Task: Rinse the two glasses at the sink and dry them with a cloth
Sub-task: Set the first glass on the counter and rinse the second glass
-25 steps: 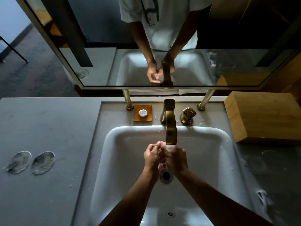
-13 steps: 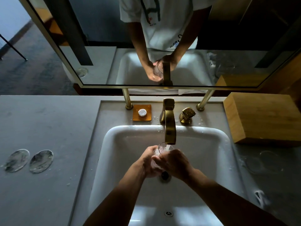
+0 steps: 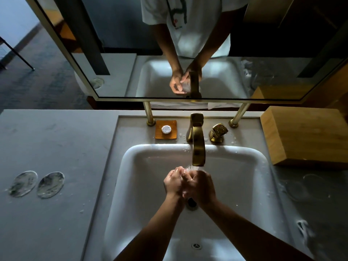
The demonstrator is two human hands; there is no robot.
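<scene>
Forearms came up from the bottom edge, meeting at frame centre over the sink (image 3: 131, 166). L hand (image 3: 174, 182) and R hand (image 3: 200, 186) were pressed together, fingers of both curled round the glass (image 3: 188, 168); it was nearly hidden between my palms, only a sliver of rim showing at the top w/ water running on it. Above, the brass tap (image 3: 197, 147) poured straight onto it. Step in hand, I'd say: rinsing one glass, cloth-drying not begun. Next move prob. called for tipping the water out w/o losing grip on wet glass, then finding the cloth; couldn't make one out for sure. Second glass: faint rounded outlines at mid right on the counter (image 3: 56, 147), too dim to tell. Farther back, soap dish (image 3: 159, 134) and mirror (image 3: 263, 80).
</scene>
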